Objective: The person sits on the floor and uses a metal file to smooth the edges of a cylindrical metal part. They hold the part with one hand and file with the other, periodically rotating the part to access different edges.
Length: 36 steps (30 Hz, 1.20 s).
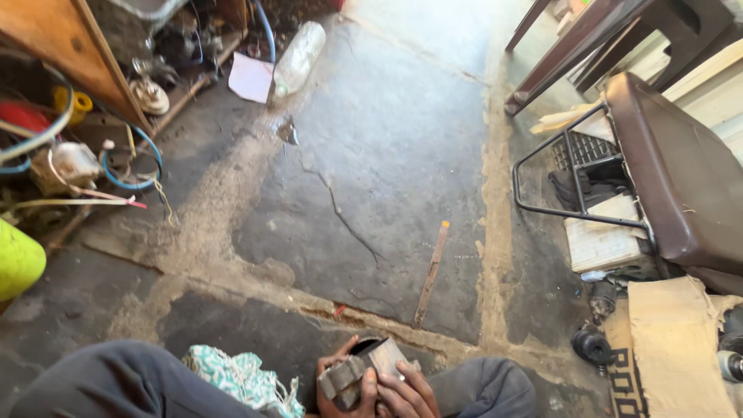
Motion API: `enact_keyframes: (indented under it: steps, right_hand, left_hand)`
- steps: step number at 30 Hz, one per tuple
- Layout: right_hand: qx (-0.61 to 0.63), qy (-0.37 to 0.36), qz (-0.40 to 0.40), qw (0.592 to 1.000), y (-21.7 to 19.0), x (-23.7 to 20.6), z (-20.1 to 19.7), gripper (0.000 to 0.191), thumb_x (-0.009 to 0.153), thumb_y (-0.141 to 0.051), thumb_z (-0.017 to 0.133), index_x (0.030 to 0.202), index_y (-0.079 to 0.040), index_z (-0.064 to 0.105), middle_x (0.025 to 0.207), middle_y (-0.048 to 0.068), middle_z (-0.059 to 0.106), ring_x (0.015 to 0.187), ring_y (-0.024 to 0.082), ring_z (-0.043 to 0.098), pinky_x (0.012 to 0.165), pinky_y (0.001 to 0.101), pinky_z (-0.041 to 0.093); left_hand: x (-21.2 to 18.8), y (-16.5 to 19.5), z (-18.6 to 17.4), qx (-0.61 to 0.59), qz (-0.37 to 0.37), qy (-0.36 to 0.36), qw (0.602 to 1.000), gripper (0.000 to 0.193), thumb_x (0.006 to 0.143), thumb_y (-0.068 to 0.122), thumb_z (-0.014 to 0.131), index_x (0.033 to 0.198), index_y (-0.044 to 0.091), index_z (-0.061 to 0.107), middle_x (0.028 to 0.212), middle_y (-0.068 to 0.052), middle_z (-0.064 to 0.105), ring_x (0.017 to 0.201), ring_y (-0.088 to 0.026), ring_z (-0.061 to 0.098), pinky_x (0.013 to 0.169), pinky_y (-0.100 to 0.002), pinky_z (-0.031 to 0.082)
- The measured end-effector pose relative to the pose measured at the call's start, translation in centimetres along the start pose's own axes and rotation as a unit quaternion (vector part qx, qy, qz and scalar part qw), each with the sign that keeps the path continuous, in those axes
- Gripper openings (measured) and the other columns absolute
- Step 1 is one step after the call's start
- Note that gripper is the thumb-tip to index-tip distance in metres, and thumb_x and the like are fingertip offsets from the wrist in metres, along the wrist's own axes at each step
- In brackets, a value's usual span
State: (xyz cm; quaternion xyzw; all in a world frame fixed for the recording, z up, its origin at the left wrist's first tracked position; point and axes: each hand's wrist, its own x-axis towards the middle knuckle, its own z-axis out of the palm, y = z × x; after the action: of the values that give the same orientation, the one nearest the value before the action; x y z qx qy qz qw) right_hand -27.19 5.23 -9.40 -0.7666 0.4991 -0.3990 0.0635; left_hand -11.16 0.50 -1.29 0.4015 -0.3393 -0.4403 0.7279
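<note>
At the bottom of the head view both my hands hold a grey metal part [370,364], a blocky piece with a dark round opening at its top. My left hand [344,383] wraps its left side and underside. My right hand [406,391] lies over its right side with the fingers on the metal. The part sits between my knees, in grey trousers [116,379]. A teal and white patterned cloth [240,378] lies just left of my hands.
A thin rusty metal strip [431,272] lies on the cracked stone floor ahead. A brown stool with a black frame [665,170] stands right, cardboard [665,348] below it. A clear plastic bottle [299,56] and a wooden shelf with wires and parts [85,116] are at left.
</note>
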Motion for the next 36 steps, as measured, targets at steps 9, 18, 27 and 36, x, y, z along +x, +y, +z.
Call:
enact_keyframes:
  steps: [9, 18, 27, 36]
  right_hand:
    - [0.045, -0.007, -0.004, 0.999, 6.1, -0.9, 1.7, 0.027, 0.1, -0.013, 0.054, 0.114, 0.004, 0.07, 0.121, 0.019, 0.072, 0.125, 0.037, 0.065, 0.111, 0.0461, 0.045]
    - [0.054, -0.025, -0.028, 0.998, 6.8, -1.0, 3.3, 0.028, 0.101, -0.014, 0.053, 0.115, 0.003, 0.07, 0.122, 0.019, 0.072, 0.126, 0.037, 0.065, 0.111, 0.0464, 0.045]
    - [0.054, -0.034, -0.028, 0.998, 8.1, -2.2, 4.1, 0.028, 0.101, -0.014, 0.052, 0.115, 0.003, 0.07, 0.122, 0.02, 0.072, 0.126, 0.036, 0.065, 0.112, 0.0467, 0.046]
    - [0.062, -0.02, -0.014, 0.998, 9.2, -2.4, 3.6, 0.029, 0.102, -0.014, 0.051, 0.115, 0.003, 0.071, 0.123, 0.02, 0.073, 0.126, 0.036, 0.066, 0.112, 0.0471, 0.046]
  left_hand:
    - [1.1, 0.1, 0.4, -0.006, -0.048, -0.009, 0.999, 0.036, 0.081, 0.005, 0.072, 0.106, -0.001, 0.047, 0.12, -0.029, 0.067, 0.106, -0.026, 0.066, 0.093, -0.039, 0.052]
    - [0.3, -2.3, -0.5, 0.005, -0.056, -0.016, 0.998, 0.035, 0.083, 0.007, 0.071, 0.108, -0.001, 0.049, 0.121, -0.027, 0.067, 0.107, -0.026, 0.066, 0.095, -0.039, 0.051]
    - [-0.4, -3.7, -1.1, 0.015, -0.067, -0.019, 0.997, 0.034, 0.084, 0.009, 0.071, 0.109, -0.001, 0.05, 0.122, -0.025, 0.067, 0.108, -0.026, 0.065, 0.097, -0.04, 0.049]
    - [-0.1, -3.8, -0.8, 0.012, -0.065, -0.022, 0.998, 0.034, 0.086, 0.011, 0.07, 0.111, -0.001, 0.052, 0.123, -0.024, 0.067, 0.11, -0.027, 0.065, 0.099, -0.04, 0.048]
